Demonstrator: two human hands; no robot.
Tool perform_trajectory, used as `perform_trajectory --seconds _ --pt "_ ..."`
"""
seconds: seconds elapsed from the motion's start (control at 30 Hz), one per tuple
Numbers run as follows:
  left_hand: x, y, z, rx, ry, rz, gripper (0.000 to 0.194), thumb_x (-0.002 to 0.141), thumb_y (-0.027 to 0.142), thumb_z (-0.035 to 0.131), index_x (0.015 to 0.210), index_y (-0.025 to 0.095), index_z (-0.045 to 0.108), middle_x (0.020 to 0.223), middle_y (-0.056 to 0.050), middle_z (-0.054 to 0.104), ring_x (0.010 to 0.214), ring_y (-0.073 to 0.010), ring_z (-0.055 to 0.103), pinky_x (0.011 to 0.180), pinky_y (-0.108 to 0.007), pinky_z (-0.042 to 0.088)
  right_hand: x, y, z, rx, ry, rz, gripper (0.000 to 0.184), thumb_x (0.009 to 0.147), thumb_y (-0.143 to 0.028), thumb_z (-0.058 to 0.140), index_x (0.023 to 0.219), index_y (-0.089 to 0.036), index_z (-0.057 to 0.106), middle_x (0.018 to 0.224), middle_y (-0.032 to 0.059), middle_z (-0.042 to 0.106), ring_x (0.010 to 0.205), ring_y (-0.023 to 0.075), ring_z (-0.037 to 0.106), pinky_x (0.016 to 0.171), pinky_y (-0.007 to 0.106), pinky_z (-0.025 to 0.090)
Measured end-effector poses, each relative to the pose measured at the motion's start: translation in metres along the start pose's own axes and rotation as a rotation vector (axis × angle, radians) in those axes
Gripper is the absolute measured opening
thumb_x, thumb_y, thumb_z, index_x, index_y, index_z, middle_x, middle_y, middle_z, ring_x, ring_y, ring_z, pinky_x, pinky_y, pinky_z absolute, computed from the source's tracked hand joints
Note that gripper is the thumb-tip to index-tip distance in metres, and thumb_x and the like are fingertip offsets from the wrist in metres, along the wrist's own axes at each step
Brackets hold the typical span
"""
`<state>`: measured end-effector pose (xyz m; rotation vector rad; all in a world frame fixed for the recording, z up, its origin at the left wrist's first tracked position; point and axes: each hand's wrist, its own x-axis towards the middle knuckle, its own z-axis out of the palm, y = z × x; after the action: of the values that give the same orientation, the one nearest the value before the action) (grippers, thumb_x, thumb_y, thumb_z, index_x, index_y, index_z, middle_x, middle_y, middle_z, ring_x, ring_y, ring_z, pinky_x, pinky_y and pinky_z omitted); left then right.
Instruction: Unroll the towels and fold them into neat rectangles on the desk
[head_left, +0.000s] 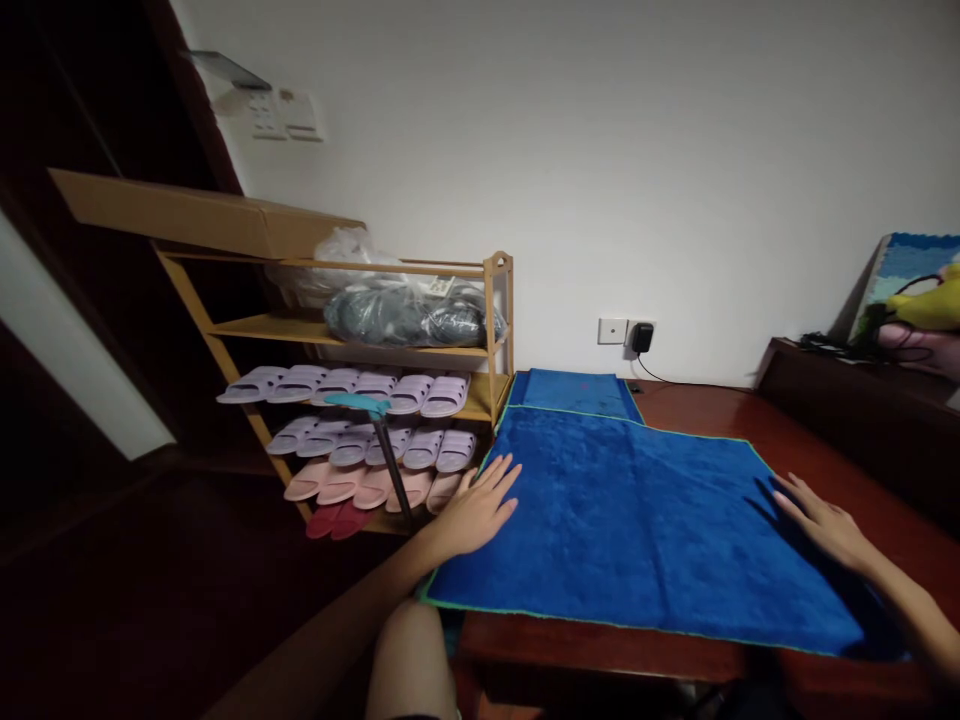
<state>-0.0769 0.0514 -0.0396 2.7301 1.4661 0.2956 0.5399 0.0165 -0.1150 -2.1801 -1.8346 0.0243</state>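
A blue towel (600, 510) with a green edge lies spread over the reddish-brown wooden table (697, 400). Its surface shows a few soft creases. My left hand (480, 505) rests at the towel's left side, fingers stretched out and apart. Over at the right edge, my right hand (821, 520) has its fingers extended, close to the towel; whether it presses on the cloth I cannot tell. Behind the towel, a second blue cloth (577, 390), folded flat, lies near the wall, partly covered by the first.
A wooden shoe rack (499, 310) at left holds lilac slippers (349, 440), pink slippers (341, 482) and plastic-wrapped grey items (412, 315). A cardboard box (202, 220) tops it. A black charger (641, 337) sits in the wall socket. A dark wooden ledge (847, 400) borders the right.
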Motion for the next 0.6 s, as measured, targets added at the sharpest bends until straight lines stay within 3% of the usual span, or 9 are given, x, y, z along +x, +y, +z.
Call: perform_trajectory --seconds 0.2,0.47,0.6 --pt "-0.005 0.02 0.009 -0.009 -0.037 0.088 0.058 0.095 0.055 0.028 0.146 0.027 0.027 0.153 -0.006 0.022 0.14 -0.0231 0.02 0.112 -0.047 0.018 0.062 -0.023 0.014 -0.024 -0.07 0.067 0.069 0.089 -0.06 0.013 0.144 -0.024 0.034 0.149 0.0107 0.027 0.138 0.026 0.023 0.106 0.053 0.028" --pt "-0.006 0.015 0.013 0.003 -0.006 0.104 0.057 0.096 0.054 0.029 0.146 0.028 0.026 0.152 -0.005 0.024 0.14 -0.0233 0.022 0.111 -0.047 0.02 0.072 -0.015 0.023 -0.083 -0.115 0.109 0.081 0.083 -0.07 0.015 0.145 -0.021 0.032 0.152 0.0101 0.021 0.141 0.0252 0.015 0.109 0.055 0.019" --pt "-0.006 0.017 0.015 0.038 0.066 0.087 0.059 0.094 0.053 0.034 0.147 0.03 0.023 0.155 -0.006 0.012 0.142 -0.0274 0.013 0.111 -0.051 0.015 0.077 -0.022 0.019 -0.097 -0.076 0.117 0.08 0.084 -0.07 0.013 0.146 -0.024 0.028 0.154 0.0087 0.015 0.142 0.0235 0.012 0.11 0.053 0.017"
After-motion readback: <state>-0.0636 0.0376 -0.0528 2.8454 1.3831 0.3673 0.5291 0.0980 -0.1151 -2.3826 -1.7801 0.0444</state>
